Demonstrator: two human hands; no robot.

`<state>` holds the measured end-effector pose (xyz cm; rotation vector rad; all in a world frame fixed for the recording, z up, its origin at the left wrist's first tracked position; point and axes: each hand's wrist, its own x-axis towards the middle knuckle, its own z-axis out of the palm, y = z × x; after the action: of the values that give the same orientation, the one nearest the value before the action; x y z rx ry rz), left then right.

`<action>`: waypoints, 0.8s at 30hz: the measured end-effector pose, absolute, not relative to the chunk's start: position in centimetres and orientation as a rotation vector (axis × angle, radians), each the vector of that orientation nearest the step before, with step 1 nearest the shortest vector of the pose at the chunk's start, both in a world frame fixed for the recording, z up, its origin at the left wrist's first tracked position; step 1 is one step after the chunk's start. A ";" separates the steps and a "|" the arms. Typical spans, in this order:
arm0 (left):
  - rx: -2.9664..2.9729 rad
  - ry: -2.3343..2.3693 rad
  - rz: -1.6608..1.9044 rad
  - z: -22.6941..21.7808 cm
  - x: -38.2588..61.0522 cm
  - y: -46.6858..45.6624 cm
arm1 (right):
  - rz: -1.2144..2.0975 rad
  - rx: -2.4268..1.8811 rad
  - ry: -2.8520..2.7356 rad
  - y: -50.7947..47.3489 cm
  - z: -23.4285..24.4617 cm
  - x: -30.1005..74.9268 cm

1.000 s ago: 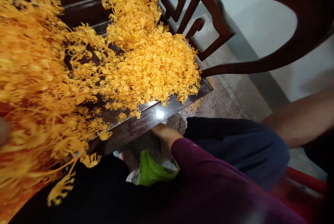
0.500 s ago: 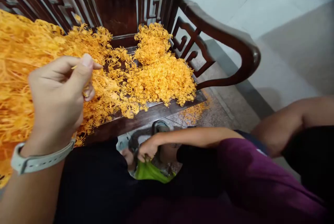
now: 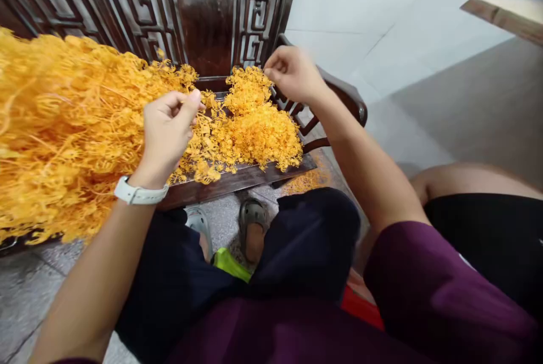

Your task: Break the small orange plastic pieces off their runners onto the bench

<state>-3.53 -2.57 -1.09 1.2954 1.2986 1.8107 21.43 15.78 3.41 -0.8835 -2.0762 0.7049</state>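
A big heap of orange plastic sprigs covers the seat of a dark carved wooden bench. My left hand, with a pale wristband, is closed in a pinch on a thin orange sprig above the heap. My right hand is raised over the smaller pile of sprigs at the bench's right end, fingers curled together; what they pinch is too small to name.
The bench's carved back and armrest rise behind the piles. A green bag lies on the stone floor between my sandalled feet. Another person's bare knee is at the right. A wooden edge shows top right.
My right hand has come up from the green bag near the floor to the small pile by the armrest. My left hand, still pinching a sprig, shifted right, and the view tilted up.
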 end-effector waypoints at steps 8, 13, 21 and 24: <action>1.209 1.138 1.690 1.3 -0.4 0.6 | 1.167 -0.566 -1.646 3.7 3.0 17.4; 1.183 1.075 1.512 1.0 0.0 2.7 | 1.464 -0.497 -1.521 5.0 -0.5 14.4; 1.442 1.072 1.270 -1.2 -2.7 3.3 | 1.788 -0.606 -1.164 6.0 -4.5 15.4; 1.485 1.126 1.311 -1.7 -3.6 2.9 | 1.915 -0.599 -1.037 5.5 -3.8 15.9</action>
<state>-3.63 2.89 -1.70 1.4849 1.1263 1.3112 15.91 5.51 -3.79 -0.5987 -1.0366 1.9153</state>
